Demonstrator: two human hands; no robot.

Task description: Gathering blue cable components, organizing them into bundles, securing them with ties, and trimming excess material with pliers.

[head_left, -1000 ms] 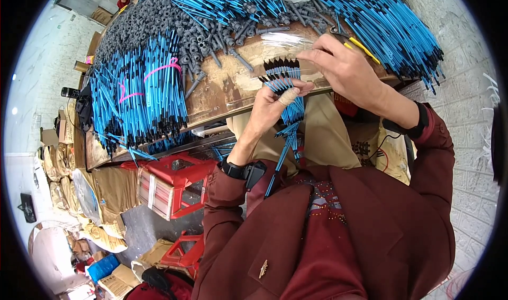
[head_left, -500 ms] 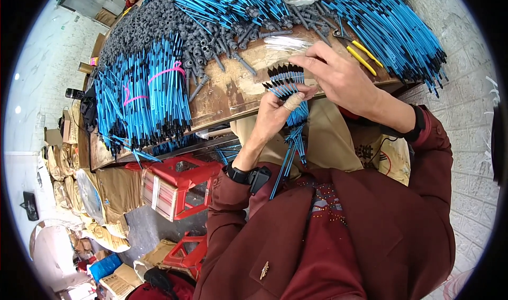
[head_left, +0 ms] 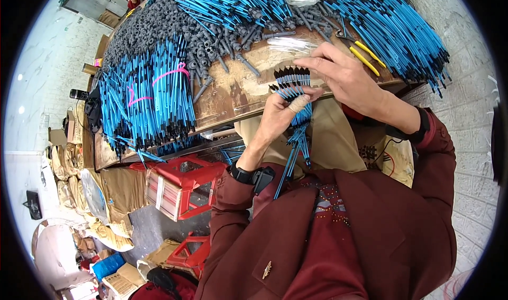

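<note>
Beside the table (head_left: 228,87), the left hand (head_left: 279,115) clasps fanned rods (head_left: 302,114), the right hand (head_left: 349,80) curls near them, its pinch unclear; bundles (head_left: 169,96) at left look tied, the heap (head_left: 394,32) at right loose.

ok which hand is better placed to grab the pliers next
Probably the right: it is nearer the pliers, on their side of the bundle. The left is gripping the bundle, so it looks less free.
</note>
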